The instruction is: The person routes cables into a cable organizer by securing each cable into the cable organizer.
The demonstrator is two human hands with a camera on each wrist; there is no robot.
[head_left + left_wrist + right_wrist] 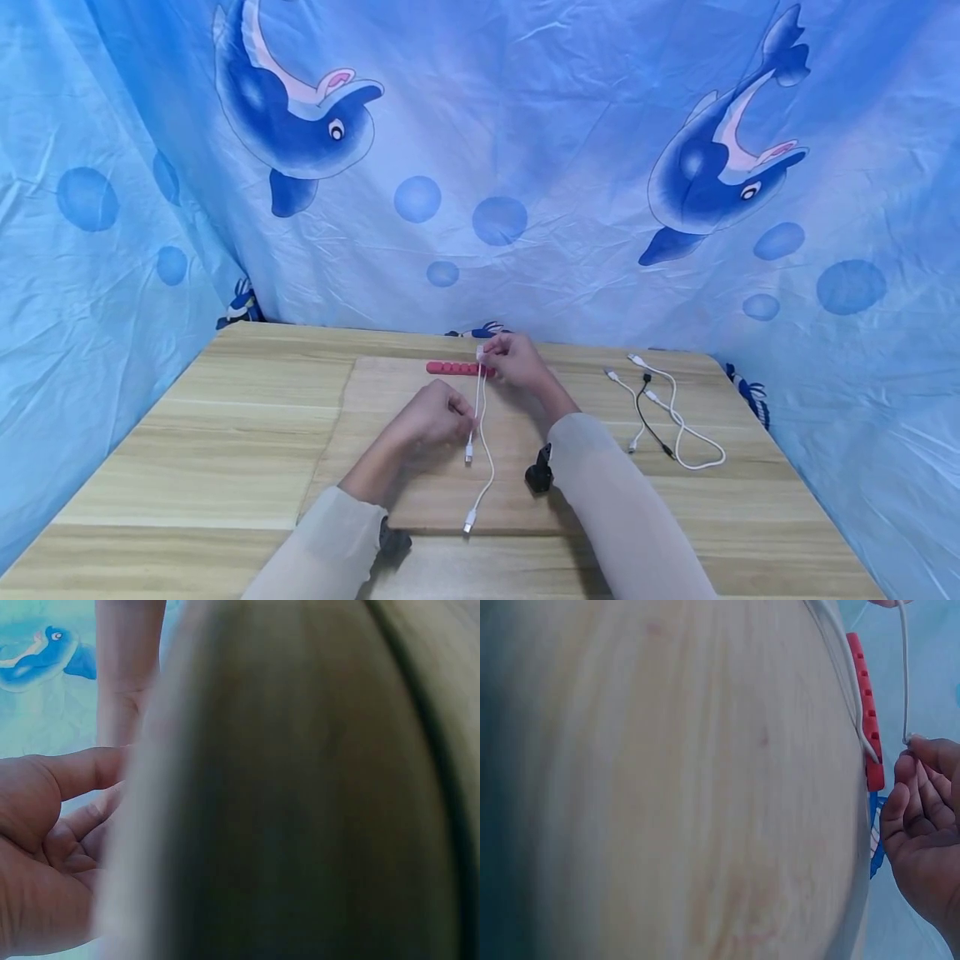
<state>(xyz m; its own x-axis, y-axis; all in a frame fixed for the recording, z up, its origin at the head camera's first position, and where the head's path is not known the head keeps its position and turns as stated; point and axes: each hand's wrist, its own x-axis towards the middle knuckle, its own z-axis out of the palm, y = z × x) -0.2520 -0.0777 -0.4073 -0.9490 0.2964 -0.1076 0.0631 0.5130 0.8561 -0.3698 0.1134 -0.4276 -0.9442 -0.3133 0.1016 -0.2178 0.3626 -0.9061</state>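
Note:
My right hand [517, 362] pinches one end of a white charging cable [905, 675] between thumb and fingertips, just above a red cable organizer [452, 368]. Lower down, my left hand [437, 414] pinches the same cable, which runs nearly straight between both hands; its free plug [468, 455] hangs below the left fingers. A second white cable [491, 467] sits in a slot near the organizer's right end, its plug lying toward the front. The right wrist view shows the organizer's slots along one side. In the left wrist view, a blurred wooden surface hides the left fingertips.
A thin wooden board [382, 492] lies on the wood-grain table [187, 492] under the hands. To the right are a looped white cable [701, 435], a short white cable [624, 385] and a black cable [658, 437]. A blue dolphin-print curtain [570, 150] surrounds the table's back and sides.

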